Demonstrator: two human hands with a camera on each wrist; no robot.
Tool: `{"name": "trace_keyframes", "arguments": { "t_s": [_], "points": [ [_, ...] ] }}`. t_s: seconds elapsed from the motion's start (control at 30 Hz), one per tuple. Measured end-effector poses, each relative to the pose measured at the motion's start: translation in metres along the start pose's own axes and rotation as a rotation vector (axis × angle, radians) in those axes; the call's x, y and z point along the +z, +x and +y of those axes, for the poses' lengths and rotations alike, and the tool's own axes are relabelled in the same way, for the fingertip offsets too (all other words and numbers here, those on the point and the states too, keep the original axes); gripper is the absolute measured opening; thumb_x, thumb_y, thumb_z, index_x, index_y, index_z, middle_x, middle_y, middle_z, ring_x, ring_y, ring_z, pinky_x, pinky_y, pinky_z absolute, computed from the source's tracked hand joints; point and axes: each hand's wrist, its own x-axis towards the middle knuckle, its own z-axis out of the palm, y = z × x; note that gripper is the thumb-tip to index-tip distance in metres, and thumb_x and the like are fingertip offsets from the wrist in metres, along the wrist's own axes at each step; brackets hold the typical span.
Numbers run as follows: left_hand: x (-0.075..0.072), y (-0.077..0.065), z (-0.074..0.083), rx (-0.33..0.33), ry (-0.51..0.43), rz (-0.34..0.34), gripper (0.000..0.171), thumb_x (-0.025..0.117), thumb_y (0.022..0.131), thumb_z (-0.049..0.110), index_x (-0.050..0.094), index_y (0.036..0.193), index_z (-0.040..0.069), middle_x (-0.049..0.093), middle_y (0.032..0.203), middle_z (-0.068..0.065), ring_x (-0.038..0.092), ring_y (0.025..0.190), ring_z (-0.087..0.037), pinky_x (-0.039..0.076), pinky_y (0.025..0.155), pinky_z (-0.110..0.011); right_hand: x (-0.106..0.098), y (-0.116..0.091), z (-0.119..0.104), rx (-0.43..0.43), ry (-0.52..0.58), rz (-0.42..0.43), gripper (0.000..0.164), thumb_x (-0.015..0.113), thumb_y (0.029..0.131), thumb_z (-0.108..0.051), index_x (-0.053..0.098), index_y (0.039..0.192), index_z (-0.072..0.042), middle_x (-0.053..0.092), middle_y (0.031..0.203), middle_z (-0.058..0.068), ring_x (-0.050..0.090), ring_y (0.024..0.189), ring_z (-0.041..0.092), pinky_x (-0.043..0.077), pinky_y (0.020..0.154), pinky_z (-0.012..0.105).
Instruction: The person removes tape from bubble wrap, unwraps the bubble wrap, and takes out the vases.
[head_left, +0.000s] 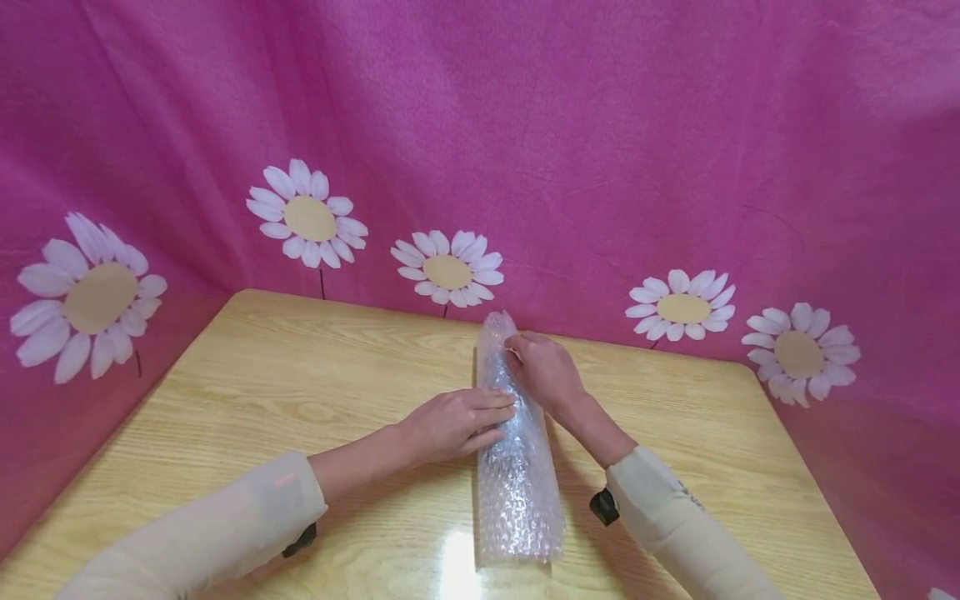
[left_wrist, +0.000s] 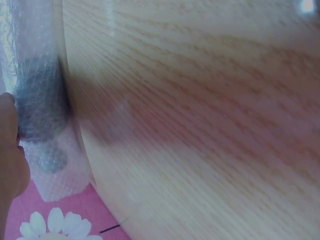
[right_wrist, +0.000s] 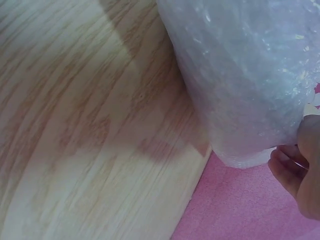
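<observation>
A long bundle of clear bubble wrap (head_left: 521, 500) lies lengthwise on the table, its far end near the back edge. Through the plastic in the left wrist view, a dark, bottle-like shape (left_wrist: 42, 100) shows, too blurred to name. My left hand (head_left: 453, 423) rests on the middle of the bundle, fingers extended across its top. Farther up, my right hand (head_left: 547, 373) pinches the wrap near the far end on its right side. In the right wrist view, curled fingertips (right_wrist: 285, 172) meet the edge of the bubble wrap (right_wrist: 240, 90).
The table (head_left: 337, 367) has a light wood-grain top with rounded back corners. A pink cloth (head_left: 562, 167) with white daisies hangs behind it and along both sides. Light glares off the tabletop near the front. Dark wrist devices show below both sleeves.
</observation>
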Motion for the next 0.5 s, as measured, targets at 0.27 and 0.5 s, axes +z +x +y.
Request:
{"name": "trace_keyframes", "arguments": {
  "t_s": [0.27,0.5],
  "points": [
    [-0.0005,-0.0006,-0.0001,-0.015,-0.015,-0.022,0.041,0.065,0.098,0.028,0.065,0.133,0.007,0.060,0.137,-0.006,0.053,0.130,-0.017,0.039,0.109,-0.029,-0.0010,0.0031,-0.0004,0.018,-0.015,-0.024,0.010,0.067,0.090,-0.003,0.073,0.097,-0.002,0.071,0.090,0.012,0.069,0.075,0.028,0.057,0.062,0.042],
    [-0.0015,-0.0002,0.0002,-0.020,-0.012,-0.036,0.042,0.065,0.098,0.028,0.064,0.134,0.007,0.060,0.138,-0.005,0.052,0.130,-0.017,0.039,0.109,-0.029,-0.0015,0.0043,-0.0011,0.011,-0.044,-0.034,0.010,0.067,0.090,-0.003,0.074,0.097,-0.002,0.072,0.091,0.012,0.070,0.075,0.028,0.057,0.063,0.042]
  ]
}}
